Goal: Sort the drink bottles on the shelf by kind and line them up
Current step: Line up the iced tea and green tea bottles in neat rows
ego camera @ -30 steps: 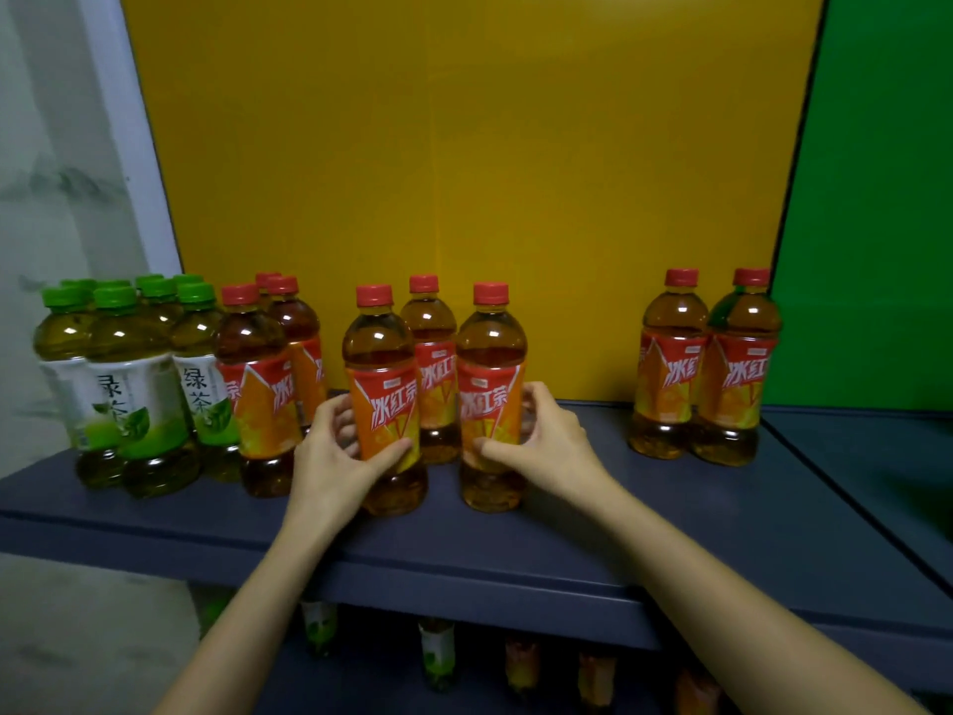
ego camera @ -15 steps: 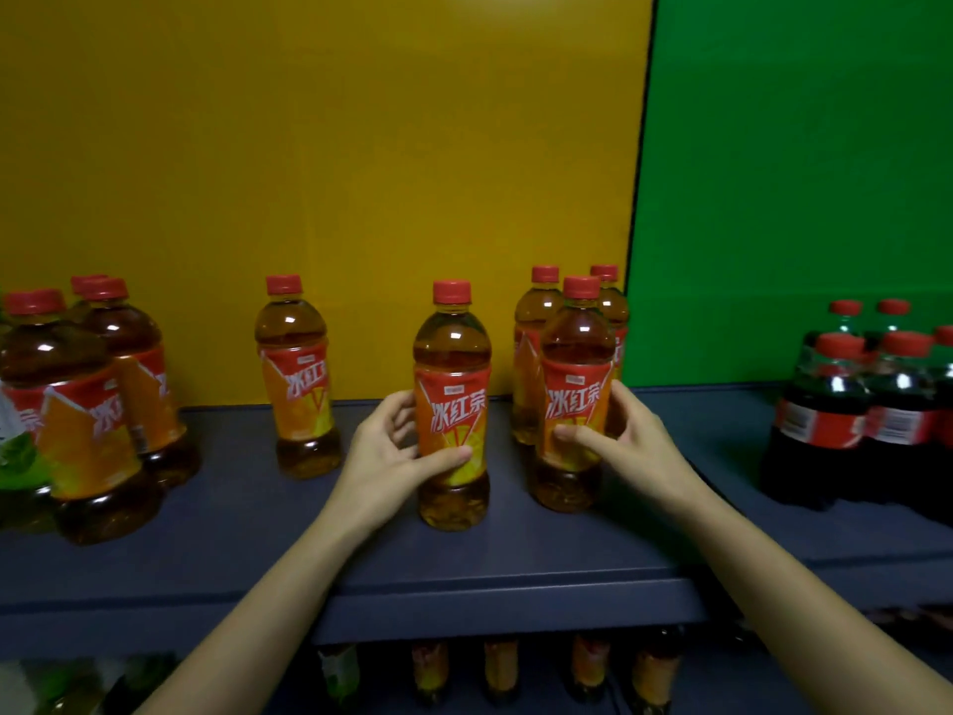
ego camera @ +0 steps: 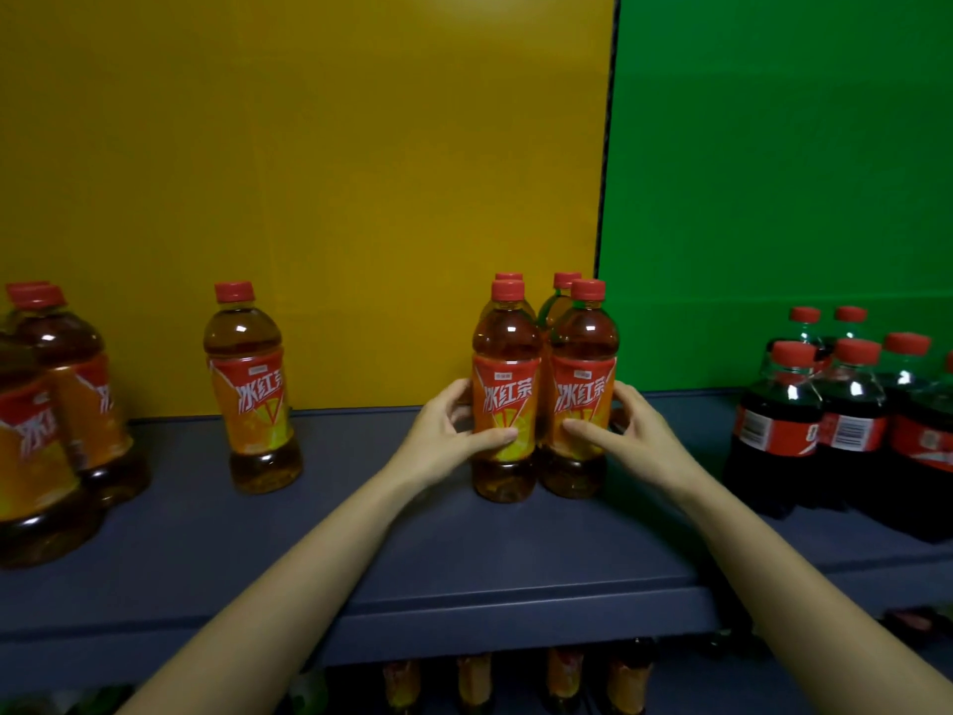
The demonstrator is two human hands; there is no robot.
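Your left hand [ego camera: 446, 441] is wrapped round the near-left red-capped iced tea bottle [ego camera: 505, 399], your right hand [ego camera: 626, 436] round its orange-labelled twin [ego camera: 582, 394]; both stand touching on the dark blue shelf [ego camera: 412, 549], in front of two more. Half a second ago these two were apart; you have slid them together, just left of the cola bottles [ego camera: 820, 420].

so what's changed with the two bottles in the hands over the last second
Both hands slid their iced tea bottles rightward along the shelf. The left hand and right hand now press the left bottle and right bottle together, in front of the two back bottles. Grips unchanged; the lone bottle stayed.
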